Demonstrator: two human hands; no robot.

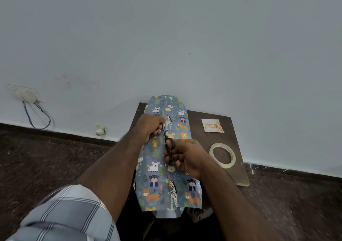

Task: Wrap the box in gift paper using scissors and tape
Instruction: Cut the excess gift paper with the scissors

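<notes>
Two hands at work on gift paper [157, 166] lying over board [238, 174], box not visible. Right hand [187, 155] grips scissors [169, 146]; left hand [150, 126] pinches paper just beyond blades. Judged step: cutting along overlap. Next: advance blades straight. Tape roll [222, 155] right of grip, card [212, 125] beyond.

Gift paper [162, 168] lies on the board [207, 139]; tape roll [222, 155] to its right; card [212, 125] behind the roll.
</notes>
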